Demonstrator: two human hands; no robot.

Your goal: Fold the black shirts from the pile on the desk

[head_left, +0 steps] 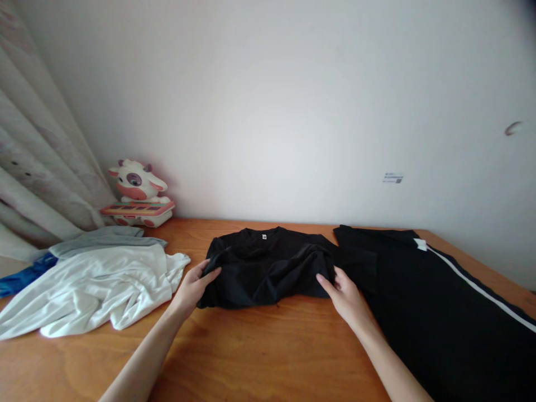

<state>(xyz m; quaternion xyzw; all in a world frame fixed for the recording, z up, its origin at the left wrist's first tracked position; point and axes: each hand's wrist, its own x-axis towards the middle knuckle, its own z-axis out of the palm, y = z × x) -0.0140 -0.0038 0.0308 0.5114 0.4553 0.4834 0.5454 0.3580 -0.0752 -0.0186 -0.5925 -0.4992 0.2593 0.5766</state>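
Forearms [146,354] [383,354] angled inward, hands [193,286] [345,295] pinching shirt [259,273]

Home room by looks: patterned curtain [42,151] left, 1 cow toy keyboard [136,192] far left, clothes [259,273] on wooden table [259,357].

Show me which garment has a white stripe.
The black garment on the right; the middle black shirt, white garment, grey garment and blue cloth show none.

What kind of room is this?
Probably a room in someone's home: there's a cow toy, a curtain, and a wooden table with a black shirt and white clothing on it.
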